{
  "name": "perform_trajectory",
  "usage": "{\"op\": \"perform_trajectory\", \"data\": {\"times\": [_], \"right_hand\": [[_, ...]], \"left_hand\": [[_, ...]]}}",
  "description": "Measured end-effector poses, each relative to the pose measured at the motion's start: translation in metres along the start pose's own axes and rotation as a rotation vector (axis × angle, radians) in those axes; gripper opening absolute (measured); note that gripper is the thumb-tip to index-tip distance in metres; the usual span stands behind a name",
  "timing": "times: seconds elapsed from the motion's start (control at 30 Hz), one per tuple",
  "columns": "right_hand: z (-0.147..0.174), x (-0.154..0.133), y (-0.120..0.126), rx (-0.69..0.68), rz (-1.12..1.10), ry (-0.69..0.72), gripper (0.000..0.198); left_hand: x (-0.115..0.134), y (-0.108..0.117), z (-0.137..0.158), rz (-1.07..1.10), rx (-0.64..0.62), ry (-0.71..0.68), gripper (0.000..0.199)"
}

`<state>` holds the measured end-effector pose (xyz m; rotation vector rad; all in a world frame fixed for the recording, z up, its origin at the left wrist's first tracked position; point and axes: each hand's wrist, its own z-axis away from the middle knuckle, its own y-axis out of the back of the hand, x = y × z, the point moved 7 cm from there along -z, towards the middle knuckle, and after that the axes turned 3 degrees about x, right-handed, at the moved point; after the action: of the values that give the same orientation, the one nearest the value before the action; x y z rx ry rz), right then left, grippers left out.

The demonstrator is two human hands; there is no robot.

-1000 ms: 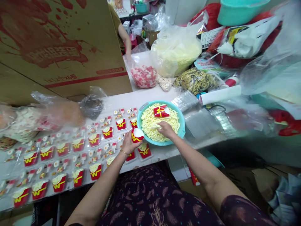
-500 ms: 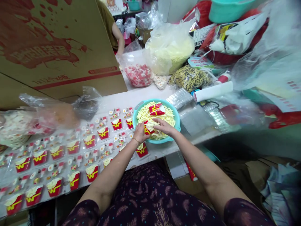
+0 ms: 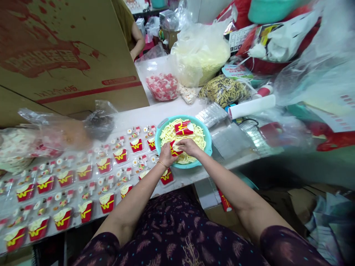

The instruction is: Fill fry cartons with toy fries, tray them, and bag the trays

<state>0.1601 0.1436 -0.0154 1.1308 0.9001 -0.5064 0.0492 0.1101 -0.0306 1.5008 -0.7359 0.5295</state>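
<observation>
Over a turquoise basin (image 3: 208, 150) heaped with pale yellow toy fries (image 3: 198, 138), my left hand (image 3: 166, 155) is closed around a small red fries carton (image 3: 173, 148) with a yellow mark. My right hand (image 3: 190, 147) has its fingers pinched at the carton's opening, on a pale bunch of fries mostly hidden by the fingers. A second red carton (image 3: 183, 128) lies on top of the fries, just beyond my hands. Left of the basin, filled red cartons (image 3: 120, 155) sit in rows of clear plastic trays beside tiny toy food pieces.
A large cardboard box (image 3: 69, 55) stands at the back left. Behind the basin are bags of pink-and-white pieces (image 3: 163, 87), pale fries (image 3: 202, 55) and dark noodle-like strands (image 3: 224, 90). Clear plastic trays (image 3: 231, 140) lie right of it. Another person's arm (image 3: 137, 40) shows beyond the box.
My right hand has moved slightly left and closed in on the carton's opening, bringing the fries against it. My left hand still holds the carton. The view has shifted a little.
</observation>
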Motion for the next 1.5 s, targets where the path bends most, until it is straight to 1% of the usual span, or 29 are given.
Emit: {"op": "perform_trajectory", "data": {"times": [0.1,0.17,0.2,0.27,0.37,0.4,0.47,0.53,0.57,0.6,0.67,0.7,0.73,0.77,0.87,0.9,0.97,1.0,1.07,1.17,1.23,1.33,1.4,1.5], "right_hand": [[-0.001,-0.007,-0.017,-0.160,0.008,0.062,0.016],[0.000,-0.012,-0.022,-0.258,-0.027,0.129,0.017],[0.001,-0.013,-0.021,-0.277,-0.059,0.147,0.018],[0.001,-0.014,-0.015,-0.245,-0.102,0.150,0.021],[0.000,-0.015,-0.010,-0.153,-0.068,0.135,0.023],[0.001,-0.018,-0.011,-0.157,-0.051,0.144,0.022],[0.004,-0.024,-0.013,-0.215,-0.040,0.179,0.020],[0.007,-0.026,-0.007,-0.247,-0.073,0.197,0.020],[0.008,-0.024,0.000,-0.221,-0.098,0.190,0.021],[0.009,-0.019,0.011,-0.159,-0.120,0.169,0.024],[0.011,-0.003,0.036,0.024,-0.110,0.090,0.027],[0.015,0.006,0.044,0.097,-0.061,0.045,0.028],[0.019,0.015,0.048,0.132,0.020,0.009,0.027],[0.023,0.021,0.046,0.124,0.123,-0.010,0.027],[0.036,0.029,0.018,0.004,0.452,0.029,0.036],[0.039,0.030,0.009,-0.007,0.532,0.048,0.037],[0.041,0.031,-0.003,0.023,0.613,0.057,0.029],[0.040,0.034,-0.005,0.046,0.609,0.048,0.024],[0.036,0.041,-0.002,0.086,0.516,0.013,0.019],[0.029,0.056,0.018,0.157,0.275,-0.093,0.019],[0.027,0.061,0.031,0.217,0.163,-0.137,0.019],[0.025,0.053,0.040,0.288,0.097,-0.097,0.017],[0.023,0.043,0.040,0.313,0.046,-0.069,0.015],[0.017,0.029,0.033,0.314,-0.115,-0.090,0.014]], "left_hand": [[0.002,-0.004,0.000,0.020,-0.006,-0.003,0.059],[0.000,-0.003,0.000,0.052,-0.011,0.027,0.061],[-0.001,-0.002,0.001,0.076,-0.013,0.045,0.064],[-0.001,0.000,0.001,0.128,-0.026,0.079,0.066],[0.002,0.001,0.002,0.211,-0.040,0.127,0.062],[0.002,0.001,0.003,0.238,-0.041,0.148,0.062],[-0.003,-0.001,0.004,0.298,-0.036,0.202,0.062],[-0.011,-0.004,0.004,0.405,-0.037,0.257,0.063],[-0.016,-0.006,0.004,0.488,-0.038,0.284,0.063],[-0.020,-0.008,0.004,0.585,-0.041,0.307,0.063],[-0.026,-0.009,0.004,0.774,-0.053,0.344,0.066],[-0.027,-0.009,0.005,0.849,-0.060,0.362,0.068],[-0.027,-0.009,0.006,0.907,-0.068,0.382,0.070],[-0.026,-0.009,0.007,0.950,-0.079,0.401,0.070],[-0.022,-0.008,0.012,1.018,-0.104,0.456,0.064],[-0.021,-0.008,0.013,1.021,-0.108,0.460,0.061],[-0.021,-0.006,0.013,1.011,-0.096,0.453,0.058],[-0.022,-0.004,0.014,0.999,-0.086,0.450,0.058],[-0.026,-0.001,0.014,0.965,-0.068,0.452,0.058],[-0.032,0.005,0.017,0.912,-0.049,0.457,0.056],[-0.035,0.009,0.020,0.900,-0.039,0.467,0.055],[-0.038,0.014,0.024,0.918,-0.025,0.485,0.056],[-0.040,0.017,0.026,0.917,-0.012,0.471,0.055],[-0.042,0.018,0.026,0.838,-0.019,0.436,0.053]]}}
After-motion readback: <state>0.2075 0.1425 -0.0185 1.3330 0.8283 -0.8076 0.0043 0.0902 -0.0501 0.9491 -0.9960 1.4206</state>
